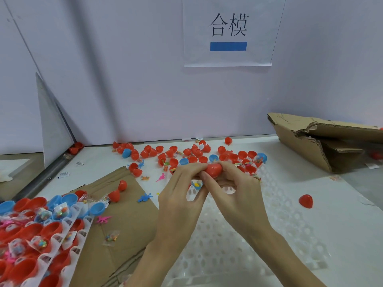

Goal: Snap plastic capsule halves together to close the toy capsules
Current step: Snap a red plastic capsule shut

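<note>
A red capsule is held above the white holed tray in the middle of the table. My left hand pinches its left side with fingertips and thumb. My right hand grips its right side, thumb on the front. Whether the two halves are fully joined is hidden by my fingers. Under my hands a blue half with small sweets sits in the tray.
Several loose red and blue capsule halves lie along the back wall. A tray of filled red halves stands at the front left on flat cardboard. A torn cardboard box lies at the right. One red half lies alone.
</note>
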A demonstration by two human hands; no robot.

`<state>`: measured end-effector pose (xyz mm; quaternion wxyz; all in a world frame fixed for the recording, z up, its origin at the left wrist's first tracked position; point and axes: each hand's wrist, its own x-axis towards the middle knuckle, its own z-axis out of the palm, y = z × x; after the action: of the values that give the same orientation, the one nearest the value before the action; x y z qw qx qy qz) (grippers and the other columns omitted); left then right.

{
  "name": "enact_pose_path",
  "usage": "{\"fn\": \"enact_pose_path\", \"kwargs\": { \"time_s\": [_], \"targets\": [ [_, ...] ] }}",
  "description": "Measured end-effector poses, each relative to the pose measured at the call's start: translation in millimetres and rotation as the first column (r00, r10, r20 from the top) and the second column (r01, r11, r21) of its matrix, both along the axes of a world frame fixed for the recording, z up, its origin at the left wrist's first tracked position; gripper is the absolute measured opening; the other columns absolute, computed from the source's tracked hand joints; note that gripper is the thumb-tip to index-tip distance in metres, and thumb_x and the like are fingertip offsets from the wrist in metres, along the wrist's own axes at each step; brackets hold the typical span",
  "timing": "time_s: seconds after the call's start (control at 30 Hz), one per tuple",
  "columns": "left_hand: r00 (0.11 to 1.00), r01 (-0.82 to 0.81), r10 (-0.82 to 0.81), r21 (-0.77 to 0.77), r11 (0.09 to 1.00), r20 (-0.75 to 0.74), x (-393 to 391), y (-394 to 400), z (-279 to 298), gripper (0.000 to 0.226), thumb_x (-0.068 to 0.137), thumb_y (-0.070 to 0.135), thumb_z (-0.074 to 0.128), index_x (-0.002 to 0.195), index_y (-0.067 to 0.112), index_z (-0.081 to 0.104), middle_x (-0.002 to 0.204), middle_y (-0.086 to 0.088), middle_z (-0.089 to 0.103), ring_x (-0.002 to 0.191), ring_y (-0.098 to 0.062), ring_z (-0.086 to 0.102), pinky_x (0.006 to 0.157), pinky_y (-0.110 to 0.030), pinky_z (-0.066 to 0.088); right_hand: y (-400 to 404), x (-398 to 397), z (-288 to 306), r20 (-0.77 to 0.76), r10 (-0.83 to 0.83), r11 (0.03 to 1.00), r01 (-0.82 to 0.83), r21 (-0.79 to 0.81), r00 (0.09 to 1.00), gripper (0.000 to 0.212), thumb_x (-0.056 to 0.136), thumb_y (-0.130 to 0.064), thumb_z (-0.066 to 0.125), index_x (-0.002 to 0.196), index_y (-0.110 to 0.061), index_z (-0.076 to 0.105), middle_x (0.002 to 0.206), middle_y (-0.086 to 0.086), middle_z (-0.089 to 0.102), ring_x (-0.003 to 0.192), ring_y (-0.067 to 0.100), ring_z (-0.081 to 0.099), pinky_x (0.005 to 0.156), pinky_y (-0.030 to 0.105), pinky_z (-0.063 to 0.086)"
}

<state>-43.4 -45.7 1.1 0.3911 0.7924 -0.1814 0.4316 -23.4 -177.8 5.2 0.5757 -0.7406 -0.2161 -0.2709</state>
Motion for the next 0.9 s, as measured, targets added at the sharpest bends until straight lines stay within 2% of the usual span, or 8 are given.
{"fn": "enact_pose_path", "kwargs": {
  "time_s": [0.07,0.17,0.37,0.5,0.57,0.7,0.8,0.9],
  "targets": [
    [0.999,-0.011,0.010,0.028,1.000,0.042,0.3,0.9,-1.3,0.032,0.083,0.002,0.082,0.114,0.002,0.074,0.108,-0.002,0.074,0.103,-0.012,0.070,0.095,-0.022,0.054,-1.0,-0.8,0.0,0.046,-0.010,0.999,0.012,-0.048,0.999,0.010,0.090,-0.028,0.072,0.099,-0.022,0.070,0.083,-0.029,0.068,0.081,-0.006,0.069,0.072,0.005,0.050],
    [0.998,-0.015,0.013,0.033,0.999,0.067,0.9,0.2,-3.3,0.029,0.082,0.005,0.080,0.111,0.000,0.075,0.108,-0.005,0.076,0.104,-0.015,0.071,0.096,-0.028,0.055,-4.3,1.3,-3.5,0.067,0.002,0.995,0.005,-0.099,0.998,0.008,0.092,-0.017,0.073,0.100,-0.019,0.071,0.086,-0.027,0.069,0.080,-0.004,0.070,0.072,0.006,0.050],
    [0.998,-0.019,0.016,0.056,0.998,0.063,5.0,2.3,-8.1,0.036,0.075,-0.005,0.087,0.109,0.000,0.076,0.105,-0.005,0.076,0.103,-0.011,0.070,0.096,-0.018,0.054,-5.7,4.4,-8.0,0.047,0.017,0.995,-0.013,-0.098,0.999,0.010,0.094,-0.017,0.072,0.099,-0.025,0.069,0.084,-0.021,0.071,0.078,0.002,0.071,0.071,0.010,0.053],
    [0.999,0.042,-0.043,-0.038,0.998,-0.018,4.7,-3.1,-3.4,0.031,0.083,0.009,0.082,0.112,0.007,0.073,0.106,0.004,0.071,0.101,-0.005,0.066,0.092,-0.010,0.049,-3.2,6.9,-7.5,-0.008,0.007,0.997,-0.008,-0.076,1.000,0.012,0.094,-0.027,0.069,0.106,-0.022,0.070,0.088,-0.022,0.072,0.084,0.000,0.071,0.072,0.008,0.052],
    [0.996,0.065,-0.069,-0.060,0.996,-0.057,4.0,-4.8,-2.4,0.029,0.084,0.017,0.078,0.112,0.010,0.072,0.106,0.008,0.069,0.099,-0.004,0.064,0.090,-0.009,0.048,-3.1,6.0,-5.9,-0.052,0.012,0.995,-0.017,-0.100,0.999,0.012,0.095,-0.030,0.068,0.108,-0.030,0.069,0.095,-0.022,0.070,0.089,0.000,0.069,0.074,0.009,0.052],
    [0.987,0.097,-0.101,-0.039,0.995,-0.127,8.9,-0.3,-6.1,0.040,0.079,0.011,0.087,0.114,0.015,0.068,0.110,0.010,0.063,0.097,-0.006,0.065,0.087,-0.009,0.049,-2.8,5.0,-2.2,-0.215,-0.013,0.990,-0.018,-0.138,0.976,0.018,0.095,-0.036,0.067,0.100,-0.053,0.064,0.099,-0.019,0.066,0.097,0.003,0.063,0.081,0.015,0.052],
    [0.966,0.137,-0.149,-0.070,0.988,-0.212,12.6,1.8,-7.1,0.061,0.079,0.011,0.087,0.128,0.031,0.056,0.122,0.012,0.057,0.104,-0.001,0.064,0.086,-0.004,0.047,-4.5,12.7,6.5,-0.464,0.105,0.989,-0.044,0.141,0.880,0.024,0.096,-0.031,0.067,0.086,-0.051,0.074,0.092,-0.009,0.072,0.091,0.003,0.068,0.074,0.012,0.054],
    [0.962,0.108,-0.130,-0.101,0.989,-0.242,15.6,5.1,-7.4,0.057,0.084,0.021,0.084,0.129,0.039,0.053,0.125,0.014,0.053,0.104,0.001,0.064,0.084,-0.002,0.046,-20.7,37.7,23.8,-0.548,0.302,0.883,-0.012,0.469,0.780,0.010,0.097,-0.021,0.067,0.102,-0.025,0.074,0.100,0.005,0.073,0.091,0.008,0.069,0.080,0.017,0.055]
  ]
}}
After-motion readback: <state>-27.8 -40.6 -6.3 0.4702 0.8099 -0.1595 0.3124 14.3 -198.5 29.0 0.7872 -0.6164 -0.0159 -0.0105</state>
